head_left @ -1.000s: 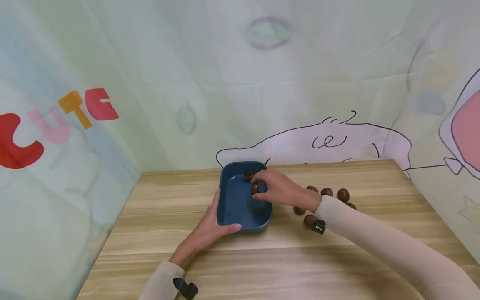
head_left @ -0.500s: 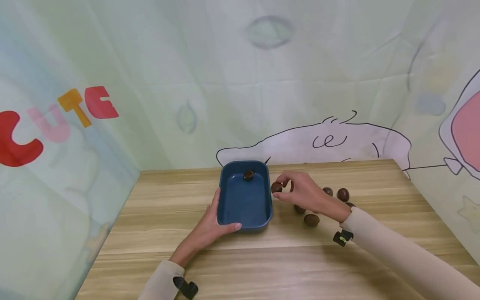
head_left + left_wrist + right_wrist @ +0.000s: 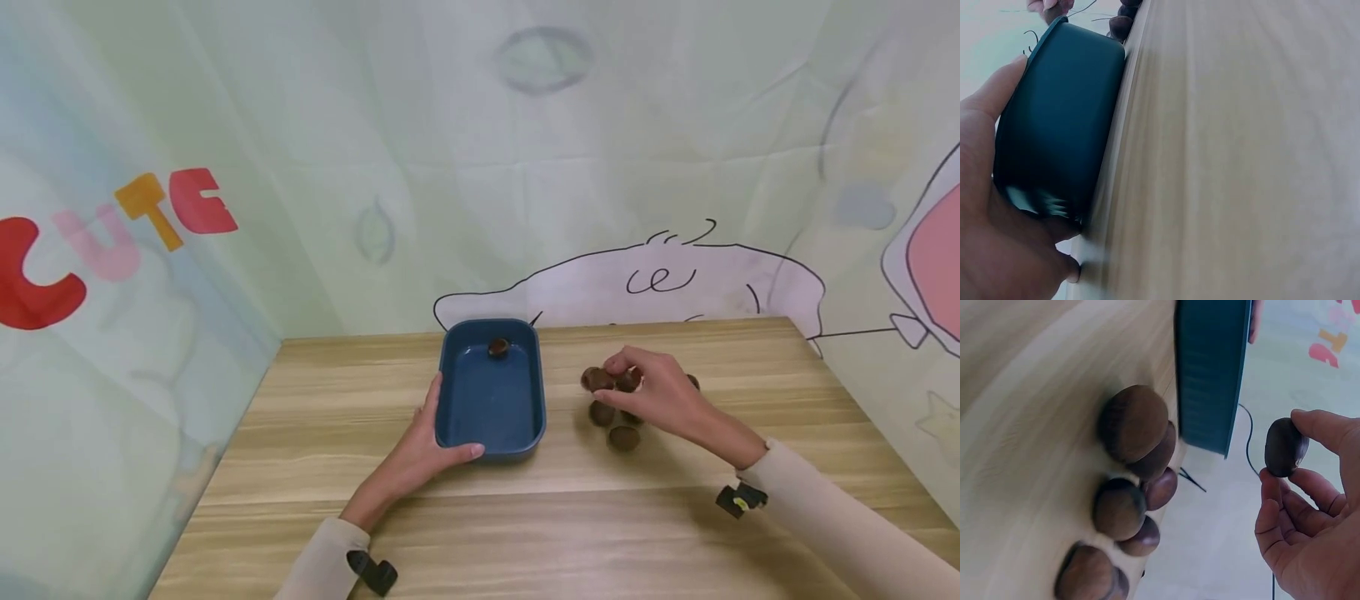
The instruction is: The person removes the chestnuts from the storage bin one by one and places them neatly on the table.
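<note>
A deep blue rectangular dish stands on the wooden table, with one brown chestnut at its far end. My left hand holds the dish at its near left corner, thumb over the front rim and fingers along the left side. Between thumb and fingertips, my right hand pinches another chestnut, to the right of the dish and above the table. Several loose chestnuts lie in a group close below that hand, which partly hides them in the head view.
The wooden tabletop reaches back to a printed curtain just behind the dish. Sleeves with a black wrist camera cover both forearms.
My right hand has moved right, out of the dish to the loose chestnuts, carrying the pinched chestnut. One chestnut stays inside the dish. My left hand and the dish have kept their place.
</note>
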Motion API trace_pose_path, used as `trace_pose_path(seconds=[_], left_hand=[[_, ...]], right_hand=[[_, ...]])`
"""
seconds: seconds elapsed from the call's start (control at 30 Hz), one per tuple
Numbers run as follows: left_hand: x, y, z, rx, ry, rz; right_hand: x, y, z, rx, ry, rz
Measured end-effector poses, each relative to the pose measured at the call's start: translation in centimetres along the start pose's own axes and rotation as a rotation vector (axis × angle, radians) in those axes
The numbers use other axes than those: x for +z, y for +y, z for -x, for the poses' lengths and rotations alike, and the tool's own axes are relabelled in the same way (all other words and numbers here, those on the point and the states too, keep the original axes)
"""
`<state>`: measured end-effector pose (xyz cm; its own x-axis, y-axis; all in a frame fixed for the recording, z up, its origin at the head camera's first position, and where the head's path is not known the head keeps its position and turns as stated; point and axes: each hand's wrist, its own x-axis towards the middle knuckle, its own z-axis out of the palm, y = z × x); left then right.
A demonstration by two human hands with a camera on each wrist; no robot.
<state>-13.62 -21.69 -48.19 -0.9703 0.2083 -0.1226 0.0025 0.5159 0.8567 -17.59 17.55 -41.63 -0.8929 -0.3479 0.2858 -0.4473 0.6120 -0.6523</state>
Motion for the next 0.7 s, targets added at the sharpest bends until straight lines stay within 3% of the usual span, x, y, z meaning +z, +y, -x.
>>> trace_pose_path(seconds=[0.27,0.5,0.7], left_hand=[[0.0,0.1,-0.1,0.011,-0.003,0.009],[0.0,0.0,-0.1,0.013,-0.001,0.010],[0.0,0.0,-0.1,0.014,0.000,0.013]], right_hand=[[-1.1,1.8,2.7,-0.013,0.095,0.024],[-2.0,3.0,5.0,0.001,0.063,0.071],[-1.7,4.5,6.6,0.005,0.058,0.136]])
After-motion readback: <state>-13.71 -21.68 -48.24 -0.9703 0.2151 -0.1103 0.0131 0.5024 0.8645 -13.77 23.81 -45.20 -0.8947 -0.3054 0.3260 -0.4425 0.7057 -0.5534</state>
